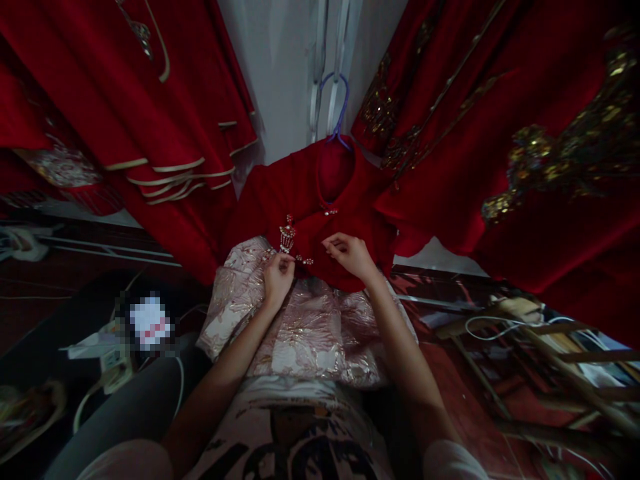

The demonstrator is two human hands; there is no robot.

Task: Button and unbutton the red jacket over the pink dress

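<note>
A red garment (305,187) with a stand collar hangs from a purple hanger (342,107) in front of me, and its pale pink metallic brocade lower part (310,333) spreads over my lap. Sparkling beaded ornaments (287,237) decorate its front, with a smaller beaded piece below the collar. Low on the chest, my left hand (279,279) pinches the red cloth right beside the lower beads. My right hand (350,255) is a little to the right, above the cloth, with thumb and fingertips pressed together. Anything between those fingertips is too small to make out.
Red garments with pale trim (175,167) hang at the left, and red ones with gold sequins (530,160) at the right. A wooden rack (540,360) with a white cable stands at lower right. A power strip (117,370) and cords lie at lower left.
</note>
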